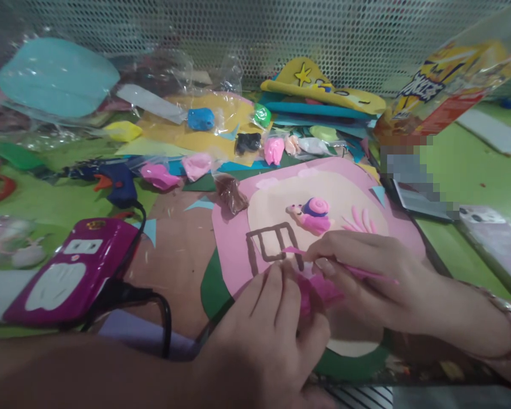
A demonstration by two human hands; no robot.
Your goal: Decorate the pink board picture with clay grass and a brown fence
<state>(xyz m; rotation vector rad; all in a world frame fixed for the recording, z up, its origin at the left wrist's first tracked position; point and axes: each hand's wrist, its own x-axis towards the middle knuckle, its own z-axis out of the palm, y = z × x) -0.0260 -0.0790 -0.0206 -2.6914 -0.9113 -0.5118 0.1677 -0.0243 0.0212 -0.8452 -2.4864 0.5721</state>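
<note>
My right hand (375, 278) pinches a thin pink tool (372, 275), its flat tip over the paper next to a brown clay frame (252, 255). My left hand (272, 318) has its fingers bent together at a bright pink piece (321, 291), partly hidden by both hands; whether they grip it is unclear. Beneath lies a layered pink and cream paper (232, 238) with a green edge. A clay snail with a pink and blue shell (315, 208) sits on it above my right hand, beside pink clay strands (360, 220).
Bagged clay lumps, including a blue one (201, 119), line the back. Left are a magenta power strip (74, 270) with a black cable and a blue glue gun (121, 183). A snack bag (451, 79), a phone (489, 238) and a yellow foam piece (319, 88) lie behind and right.
</note>
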